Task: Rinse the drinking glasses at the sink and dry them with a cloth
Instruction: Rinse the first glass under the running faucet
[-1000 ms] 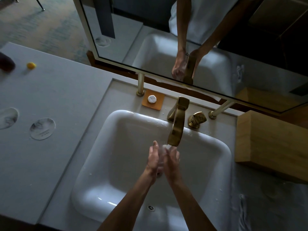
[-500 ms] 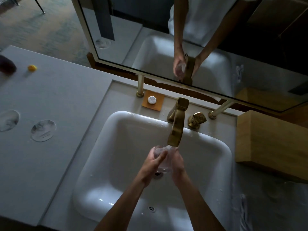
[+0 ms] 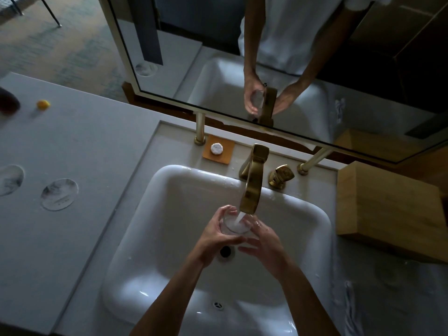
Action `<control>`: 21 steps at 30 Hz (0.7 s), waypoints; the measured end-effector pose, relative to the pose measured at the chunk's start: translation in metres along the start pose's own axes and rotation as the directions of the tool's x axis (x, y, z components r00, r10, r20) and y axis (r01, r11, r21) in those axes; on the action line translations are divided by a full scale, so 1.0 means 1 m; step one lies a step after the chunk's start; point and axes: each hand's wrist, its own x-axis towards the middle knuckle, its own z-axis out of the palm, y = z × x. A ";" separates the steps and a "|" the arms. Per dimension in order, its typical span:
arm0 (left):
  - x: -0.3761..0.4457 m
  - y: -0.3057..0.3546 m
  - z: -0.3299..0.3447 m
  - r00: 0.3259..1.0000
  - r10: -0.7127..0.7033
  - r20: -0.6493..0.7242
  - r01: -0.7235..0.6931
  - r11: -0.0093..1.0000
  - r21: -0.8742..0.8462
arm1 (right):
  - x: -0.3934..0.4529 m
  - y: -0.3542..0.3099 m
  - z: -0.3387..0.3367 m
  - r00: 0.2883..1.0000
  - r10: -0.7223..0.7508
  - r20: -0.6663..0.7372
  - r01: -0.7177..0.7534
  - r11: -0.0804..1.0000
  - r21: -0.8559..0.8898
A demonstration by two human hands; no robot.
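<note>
The grey worktop (image 3: 80, 146) carries the white sink (image 3: 169, 238) at centre. A wooden box (image 3: 388, 209) sits at three o'clock, two coasters (image 3: 59, 194) at nine. The brass tap (image 3: 252, 190) pours into the drinking glass (image 3: 234, 224), held mouth-up beneath it to fill. The left hand (image 3: 218, 235) has its grip curled round the glass; the right hand (image 3: 264, 243) steadies it, fingers loosely spread. A crumpled cloth (image 3: 349, 304) seems to lie at five o'clock.

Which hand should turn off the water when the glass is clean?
Probably the right hand. It lies open beside the glass, nearer the tap handle, while the left hand grips the glass.
</note>
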 end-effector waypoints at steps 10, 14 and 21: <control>-0.003 0.004 -0.002 0.999 0.003 0.053 -0.010 0.992 0.123 | 0.001 0.000 -0.006 0.993 -0.060 -0.100 0.041 0.982 -0.182; -0.005 0.001 -0.001 1.000 0.005 0.004 -0.006 0.994 0.105 | 0.008 -0.032 -0.038 0.910 -0.390 -0.139 0.222 0.744 -0.630; -0.004 0.002 0.001 1.000 -0.016 -0.010 0.017 0.995 0.103 | 0.039 -0.106 -0.075 0.676 -0.702 0.227 0.251 -0.071 -0.966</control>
